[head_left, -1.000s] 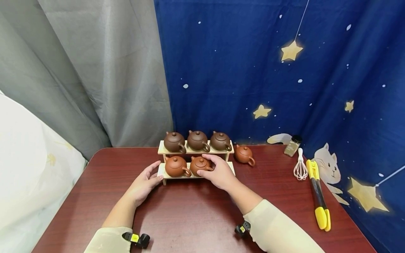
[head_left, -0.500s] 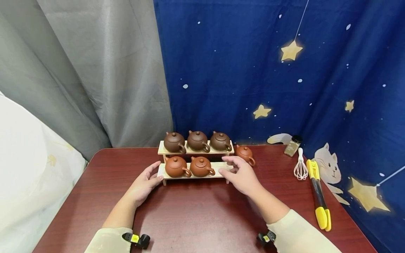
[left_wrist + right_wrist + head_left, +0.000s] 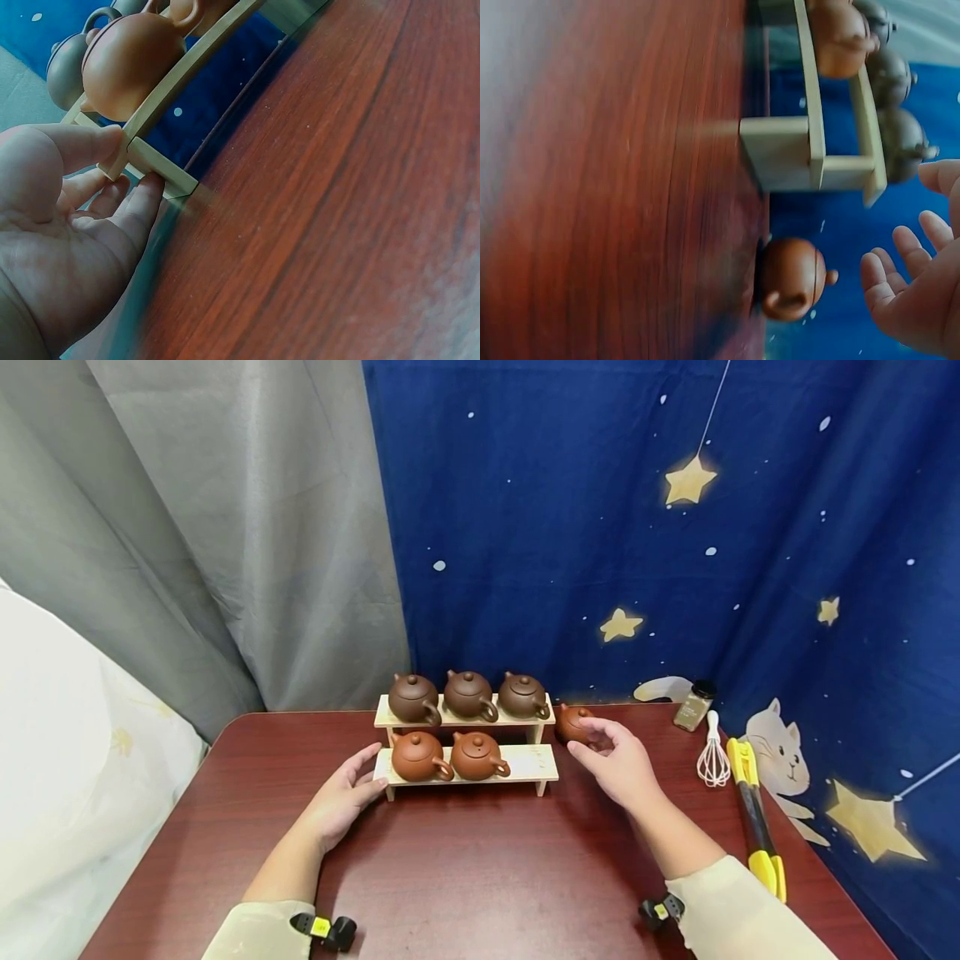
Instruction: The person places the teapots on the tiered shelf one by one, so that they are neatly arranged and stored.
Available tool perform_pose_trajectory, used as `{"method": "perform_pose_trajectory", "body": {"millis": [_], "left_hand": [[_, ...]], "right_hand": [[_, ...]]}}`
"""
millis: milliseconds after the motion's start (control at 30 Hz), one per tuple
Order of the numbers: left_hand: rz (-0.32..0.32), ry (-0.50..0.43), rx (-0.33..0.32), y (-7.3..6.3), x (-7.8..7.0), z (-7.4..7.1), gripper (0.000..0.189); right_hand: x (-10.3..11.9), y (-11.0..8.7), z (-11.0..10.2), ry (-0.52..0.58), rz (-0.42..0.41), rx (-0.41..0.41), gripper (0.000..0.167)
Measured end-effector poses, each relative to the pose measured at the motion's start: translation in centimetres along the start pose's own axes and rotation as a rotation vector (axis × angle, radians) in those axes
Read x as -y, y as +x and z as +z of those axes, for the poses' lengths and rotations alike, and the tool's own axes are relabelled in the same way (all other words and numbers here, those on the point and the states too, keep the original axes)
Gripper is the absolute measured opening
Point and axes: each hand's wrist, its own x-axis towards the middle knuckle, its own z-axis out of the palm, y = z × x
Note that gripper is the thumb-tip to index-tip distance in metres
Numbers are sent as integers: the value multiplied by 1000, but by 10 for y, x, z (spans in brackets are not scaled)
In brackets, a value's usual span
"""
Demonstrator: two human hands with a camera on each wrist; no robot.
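My left hand [image 3: 341, 797] grips the left end of a two-step wooden display rack [image 3: 534, 763]. In the left wrist view the thumb lies on the lower shelf's corner, with fingertips at its leg. An orange-brown teapot [image 3: 417, 755] and a second one [image 3: 477, 756] sit on the lower step, to the left and middle. Several dark brown teapots [image 3: 468, 695] line the upper step. Right of the rack, a loose orange-brown teapot [image 3: 791, 277] stands on the table. My right hand [image 3: 618, 766] is beside it, fingers spread and apart from it in the right wrist view.
A spice jar [image 3: 695, 706] with a black lid, a small white whisk [image 3: 712, 756] and yellow-and-black tongs [image 3: 753, 818] lie at the right of the red-brown table [image 3: 450, 868]. Curtains [image 3: 525, 527] hang close behind the table's back edge.
My right hand has let go of the middle orange-brown teapot on the lower step and moved right to the loose teapot. The left hand has stayed at the rack's end.
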Motion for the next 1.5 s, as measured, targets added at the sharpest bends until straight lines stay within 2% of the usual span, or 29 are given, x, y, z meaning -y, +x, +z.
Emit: {"method": "perform_pose_trajectory", "body": {"millis": [200, 433, 633, 800, 900, 1100, 1500], "left_hand": [[-2, -1, 1, 0, 1, 0, 79], [0, -3, -4, 0, 1, 0, 79], [4, -7, -7, 0, 1, 0, 80], [5, -5, -7, 0, 1, 0, 80], [7, -2, -7, 0, 1, 0, 80], [10, 1, -8, 0, 1, 0, 80], [9, 3, -10, 0, 2, 0, 79]], "right_hand": [[-22, 22, -6, -39, 19, -31, 49], [-44, 48, -4, -1, 110, -27, 54], [-61, 66, 4, -69, 128, -7, 66], [-66, 76, 12, -49, 176, 43, 77], [-68, 80, 17, -42, 205, 63, 80], [-72, 81, 25, -88, 196, 61, 80], [-72, 78, 26, -123, 226, 44, 84]]}}
